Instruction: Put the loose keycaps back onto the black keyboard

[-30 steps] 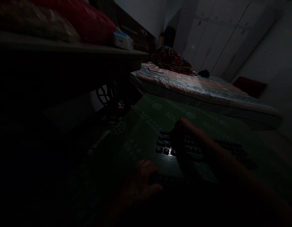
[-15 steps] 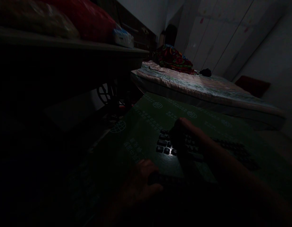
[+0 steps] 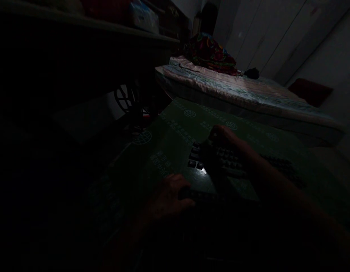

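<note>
The picture is very dark. My left hand (image 3: 171, 194) is closed round the left end of a long dark object (image 3: 206, 196), which looks like a keyboard; most of it is lost in shadow. Farther out, my right hand (image 3: 220, 134) hovers at or over rows of black keycaps (image 3: 194, 155) laid out on a green board (image 3: 175, 132). Its fingers are bent together, and whatever is between them is hidden. More keycaps (image 3: 230, 158) show beside the right wrist. Beyond the forearm lies another dark group of keycaps (image 3: 279, 163).
White print and globe marks cover the green board. Behind it stands a bed (image 3: 234, 87) with a red patterned blanket (image 3: 210, 53). On the left is a dark table (image 3: 107, 30) bearing a tissue pack (image 3: 143, 17), with a spoked wheel (image 3: 122, 99) below.
The view has tilted down, so everything sits higher in the picture. My right hand has shifted slightly over the keycaps, covering more of them. My left hand keeps its hold.
</note>
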### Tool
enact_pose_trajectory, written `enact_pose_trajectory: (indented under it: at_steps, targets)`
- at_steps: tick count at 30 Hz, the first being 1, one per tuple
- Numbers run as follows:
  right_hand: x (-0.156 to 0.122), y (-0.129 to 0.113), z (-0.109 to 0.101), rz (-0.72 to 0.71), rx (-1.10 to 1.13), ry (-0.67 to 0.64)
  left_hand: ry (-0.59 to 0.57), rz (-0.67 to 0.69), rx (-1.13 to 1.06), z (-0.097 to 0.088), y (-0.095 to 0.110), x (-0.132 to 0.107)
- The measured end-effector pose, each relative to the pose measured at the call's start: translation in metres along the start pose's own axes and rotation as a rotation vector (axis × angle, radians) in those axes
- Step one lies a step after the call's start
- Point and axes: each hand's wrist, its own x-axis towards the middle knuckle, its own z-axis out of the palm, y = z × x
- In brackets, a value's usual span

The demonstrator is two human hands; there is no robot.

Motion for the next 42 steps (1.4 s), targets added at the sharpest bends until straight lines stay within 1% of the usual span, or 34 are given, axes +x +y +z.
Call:
enact_pose_trajectory:
  at_steps: [1, 4, 6, 8, 10, 12, 14, 16, 20, 22, 24, 27, 33, 36, 42]
  targets:
    - [-0.012, -0.004, -0.002, -0.060, 0.030, 0.036, 0.003, -0.002, 0.007, 0.000, 0.001, 0.001]
    - [-0.061, -0.021, 0.000, -0.358, 0.218, 0.188, -0.001, 0.005, 0.022, -0.001, 0.003, 0.002]
    - [-0.097, -0.036, 0.010, -0.459, 0.302, 0.289, -0.006, 0.026, 0.013, -0.002, 0.004, 0.003]
    - [-0.128, -0.050, 0.025, -0.555, 0.319, 0.333, -0.004, 0.039, 0.006, -0.001, 0.004, 0.003]
    - [-0.149, -0.061, 0.041, -0.556, 0.276, 0.342, 0.001, 0.041, 0.013, -0.001, 0.004, 0.003]
    - [-0.160, -0.070, 0.054, -0.521, 0.230, 0.361, 0.007, 0.045, 0.017, 0.000, 0.003, 0.003]
    - [-0.165, -0.076, 0.063, -0.503, 0.180, 0.387, 0.017, 0.062, 0.014, 0.001, 0.003, 0.003]
    - [-0.167, -0.081, 0.066, -0.510, 0.132, 0.426, 0.032, 0.072, 0.021, 0.003, 0.002, 0.002]
    - [-0.169, -0.087, 0.065, -0.516, 0.058, 0.514, 0.024, 0.067, 0.032, 0.003, 0.002, 0.002]
    - [-0.171, -0.089, 0.063, -0.537, 0.035, 0.523, 0.015, 0.071, 0.023, 0.003, 0.002, 0.002]
    - [-0.173, -0.090, 0.062, -0.563, 0.017, 0.499, 0.018, 0.072, 0.022, 0.002, 0.004, 0.002]
    - [-0.175, -0.092, 0.060, -0.566, 0.000, 0.469, 0.039, 0.072, 0.029, 0.002, 0.005, 0.001]
    - [-0.176, -0.094, 0.064, -0.539, 0.023, 0.487, 0.034, 0.082, 0.036, 0.004, 0.006, 0.001]
    - [-0.177, -0.092, 0.067, -0.507, 0.100, 0.466, 0.033, 0.079, 0.039, 0.005, 0.005, 0.002]
    - [-0.175, -0.089, 0.068, -0.424, 0.347, 0.308, 0.036, 0.066, 0.013, 0.008, 0.004, 0.004]
